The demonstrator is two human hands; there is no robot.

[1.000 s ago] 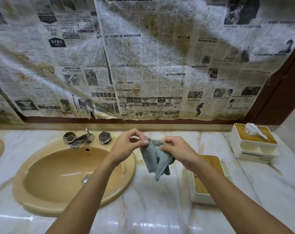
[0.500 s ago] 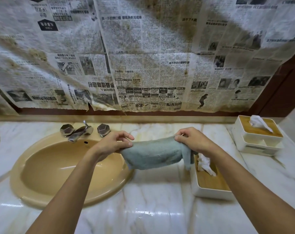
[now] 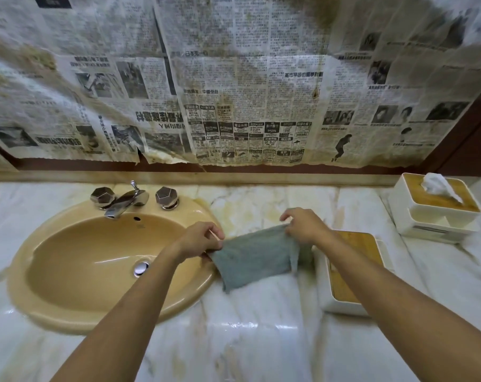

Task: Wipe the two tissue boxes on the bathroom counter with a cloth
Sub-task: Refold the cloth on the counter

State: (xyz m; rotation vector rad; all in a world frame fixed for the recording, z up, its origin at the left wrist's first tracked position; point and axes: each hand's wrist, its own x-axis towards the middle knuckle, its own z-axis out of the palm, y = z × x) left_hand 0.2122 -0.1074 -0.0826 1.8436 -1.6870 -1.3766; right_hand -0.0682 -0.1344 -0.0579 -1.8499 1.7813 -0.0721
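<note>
A grey-blue cloth (image 3: 254,257) hung spread out just below the centre of the frame, held above the marble counter (image 3: 261,340). The left hand (image 3: 199,239) pinched its left upper corner between closed thumb and fingers, over the right rim of the sink (image 3: 68,315). The right hand (image 3: 305,226) gripped the opposite upper corner with its fingers curled shut on the fabric, and a narrow fold of cloth dangled below that hand.

Just right of the cloth, at centre right of the frame, stood the near tissue box (image 3: 352,301), white with a wooden lid; the right forearm crossed over it and hid part of the top. The far tissue box (image 3: 426,224), also white with a wooden lid, sat at the right edge of the frame well apart from the hands, a white tissue (image 3: 437,186) sticking up from its slot.

The tan oval sink filled the left half of the counter, with a chrome tap (image 3: 123,201) and two faceted knobs at its back. Stained newspaper (image 3: 233,92) covered the wall across the top of the frame.
</note>
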